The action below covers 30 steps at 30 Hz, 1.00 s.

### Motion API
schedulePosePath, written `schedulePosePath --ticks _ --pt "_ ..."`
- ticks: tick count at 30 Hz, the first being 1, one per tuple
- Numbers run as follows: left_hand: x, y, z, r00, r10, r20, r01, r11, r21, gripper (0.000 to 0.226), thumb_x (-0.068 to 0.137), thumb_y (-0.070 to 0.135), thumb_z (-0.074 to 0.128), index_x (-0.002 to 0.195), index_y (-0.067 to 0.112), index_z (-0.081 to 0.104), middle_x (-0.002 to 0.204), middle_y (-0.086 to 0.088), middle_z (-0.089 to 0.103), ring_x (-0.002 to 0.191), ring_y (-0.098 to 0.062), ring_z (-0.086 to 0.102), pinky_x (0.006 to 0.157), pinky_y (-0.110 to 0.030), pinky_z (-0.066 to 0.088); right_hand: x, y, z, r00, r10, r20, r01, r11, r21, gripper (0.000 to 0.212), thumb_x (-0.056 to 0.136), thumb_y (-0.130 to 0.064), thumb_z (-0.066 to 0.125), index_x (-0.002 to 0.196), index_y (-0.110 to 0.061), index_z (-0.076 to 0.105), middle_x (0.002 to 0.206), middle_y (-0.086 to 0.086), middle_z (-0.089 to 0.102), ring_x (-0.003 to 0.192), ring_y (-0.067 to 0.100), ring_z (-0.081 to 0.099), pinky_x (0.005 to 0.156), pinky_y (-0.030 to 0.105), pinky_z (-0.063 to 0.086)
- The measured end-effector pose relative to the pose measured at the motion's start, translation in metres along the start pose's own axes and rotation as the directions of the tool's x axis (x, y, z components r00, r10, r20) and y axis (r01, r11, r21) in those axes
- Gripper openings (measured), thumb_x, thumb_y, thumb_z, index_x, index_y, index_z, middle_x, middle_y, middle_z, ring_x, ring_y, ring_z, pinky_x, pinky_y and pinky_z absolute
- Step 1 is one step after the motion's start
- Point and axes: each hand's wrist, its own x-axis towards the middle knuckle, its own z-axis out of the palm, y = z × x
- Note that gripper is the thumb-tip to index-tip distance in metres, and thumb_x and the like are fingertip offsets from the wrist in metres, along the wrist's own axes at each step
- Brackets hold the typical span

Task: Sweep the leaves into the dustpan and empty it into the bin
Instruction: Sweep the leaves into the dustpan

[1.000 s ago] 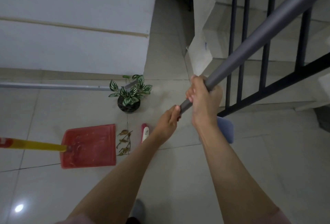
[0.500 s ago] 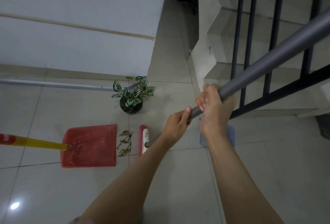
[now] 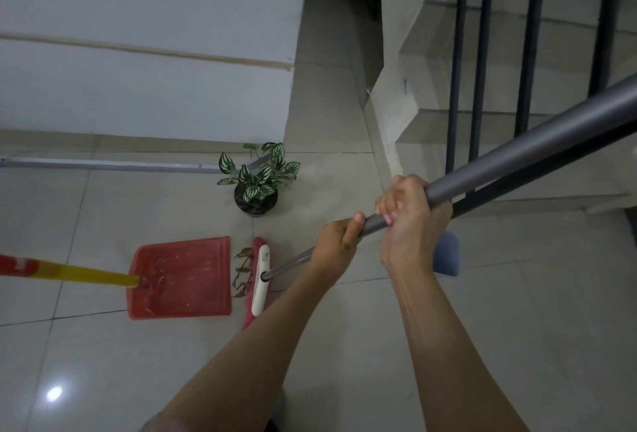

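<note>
both hands, left hand (image 3: 336,244) and right hand (image 3: 412,221), grip the broom (image 3: 260,280); brown leaves (image 3: 242,271) lie between its head and the red dustpan (image 3: 182,278).

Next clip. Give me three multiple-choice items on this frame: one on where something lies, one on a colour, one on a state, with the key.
1. Where do the leaves lie relative to the dustpan?
A. Inside it.
B. On the floor between its open edge and the broom head.
C. Behind its handle.

2. What colour is the dustpan's tray?
A. Blue.
B. Green.
C. Red.

3. How is the broom handle held?
A. Both hands grip it.
B. Only one hand grips it.
C. It lies on the floor untouched.

Key:
1 B, the leaves sit on the tile, with the tray on one side and the broom head on the other.
2 C, the tray is plainly red.
3 A, the left hand lower down and the right hand higher up both curl round the handle.
</note>
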Motion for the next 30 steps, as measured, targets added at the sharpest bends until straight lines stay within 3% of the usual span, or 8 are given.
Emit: schedulePosePath --ticks 4,6,12,16,19,26,30 --pt "0.003 0.026 0.015 0.999 0.04 -0.022 -0.04 0.998 -0.039 0.048 0.096 0.033 0.036 0.05 0.021 0.03 0.049 0.004 0.029 0.038 -0.003 0.035 0.042 -0.017 0.025 0.014 -0.026 -0.01 0.999 -0.04 -0.029 0.041 0.998 0.047 0.04 0.082 0.007 0.045 0.05 -0.016 0.036 0.038 -0.006 0.03 0.037 0.013 0.024 0.044 0.026 0.025" --pt "0.009 0.034 0.018 0.998 0.056 -0.026 -0.057 0.997 -0.046 0.048 0.097 0.03 0.035 0.051 0.021 0.031 0.049 0.004 0.031 0.038 -0.002 0.034 0.041 -0.016 0.025 0.019 -0.034 -0.01 0.997 -0.078 -0.017 0.079 0.996 0.031 0.039 0.081 0.005 0.046 0.049 -0.015 0.036 0.038 -0.006 0.03 0.038 0.014 0.023 0.044 0.026 0.025" --pt "0.01 0.008 0.006 0.997 0.042 -0.058 -0.045 0.998 -0.051 0.048 0.077 0.062 0.019 0.051 0.023 0.031 0.05 0.007 0.032 0.042 -0.005 0.03 0.046 -0.02 0.02 0.007 -0.008 0.008 0.998 -0.052 0.04 0.055 0.996 -0.067 0.041 0.082 0.006 0.047 0.05 -0.017 0.041 0.041 -0.006 0.032 0.039 0.011 0.027 0.04 0.023 0.028" --pt "0.005 -0.004 -0.016 0.996 0.021 -0.091 -0.023 1.0 -0.019 0.046 0.083 0.053 0.025 0.053 0.019 0.032 0.05 0.005 0.03 0.041 -0.002 0.037 0.045 -0.017 0.028 0.002 0.007 0.017 0.998 -0.012 0.067 0.01 1.0 0.029 0.035 0.077 0.001 0.048 0.049 -0.019 0.04 0.041 -0.006 0.031 0.039 0.011 0.025 0.043 0.028 0.024" --pt "0.001 -0.001 -0.022 0.994 0.036 -0.099 -0.036 0.999 0.003 0.043 0.085 0.046 0.03 0.051 0.021 0.031 0.048 0.006 0.029 0.041 -0.003 0.035 0.044 -0.018 0.025 0.003 0.003 0.017 0.999 0.014 0.052 -0.018 0.996 0.088 0.04 0.082 0.007 0.044 0.05 -0.016 0.038 0.039 -0.007 0.031 0.037 0.012 0.025 0.044 0.027 0.027" --pt "0.008 0.029 -0.026 0.989 0.091 -0.113 -0.096 0.995 -0.033 0.045 0.089 0.049 0.032 0.05 0.026 0.03 0.049 0.007 0.03 0.04 -0.001 0.035 0.043 -0.017 0.026 0.01 -0.023 0.031 0.997 -0.061 0.05 0.057 0.995 0.081 0.044 0.08 0.007 0.045 0.044 -0.017 0.036 0.035 -0.006 0.029 0.035 0.013 0.024 0.044 0.026 0.026" --pt "0.009 0.024 -0.031 0.989 0.055 -0.135 -0.065 0.996 -0.065 0.049 0.074 0.064 0.02 0.051 0.023 0.029 0.049 0.006 0.03 0.039 -0.004 0.033 0.041 -0.018 0.022 0.005 -0.019 0.045 0.994 -0.05 0.099 0.049 0.999 0.006 0.039 0.076 0.001 0.05 0.045 -0.018 0.036 0.036 -0.006 0.029 0.035 0.012 0.024 0.045 0.027 0.025"
